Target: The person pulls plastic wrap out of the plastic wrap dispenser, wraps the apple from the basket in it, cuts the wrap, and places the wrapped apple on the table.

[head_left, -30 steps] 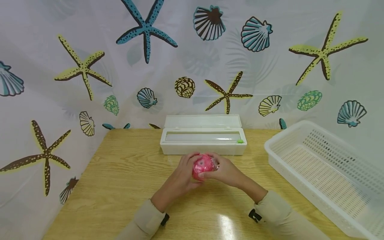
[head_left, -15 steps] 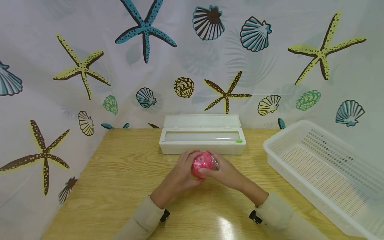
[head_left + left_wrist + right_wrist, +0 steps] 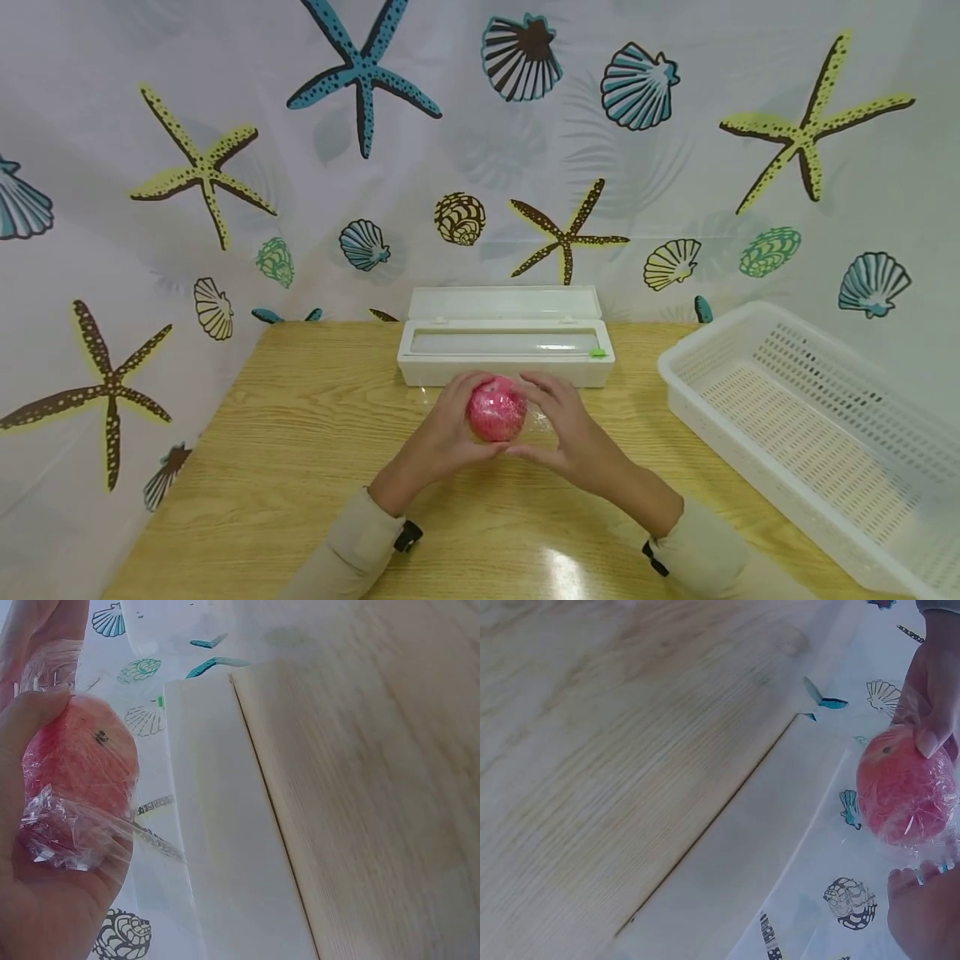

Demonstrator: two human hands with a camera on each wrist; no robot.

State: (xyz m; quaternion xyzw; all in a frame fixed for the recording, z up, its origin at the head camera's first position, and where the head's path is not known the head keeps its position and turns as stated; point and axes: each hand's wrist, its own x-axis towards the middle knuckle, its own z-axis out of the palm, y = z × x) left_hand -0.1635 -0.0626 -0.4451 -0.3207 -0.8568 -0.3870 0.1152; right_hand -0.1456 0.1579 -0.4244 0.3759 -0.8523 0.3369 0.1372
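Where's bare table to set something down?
Biggest patch: the table left of the box and left hand. Narrower strip: between the right hand and basket. Crowded: just in front of the box, with both hands, fruit and clear wrap.

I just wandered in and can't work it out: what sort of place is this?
Perhaps a makeshift food-wrapping corner: a film-wrapped red fruit, an open cling-film dispenser and a wood-grain table.

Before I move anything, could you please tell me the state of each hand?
Left hand: holding the wrapped fruit.
Right hand: open beside it; whether it touches the loose plastic cannot be told.
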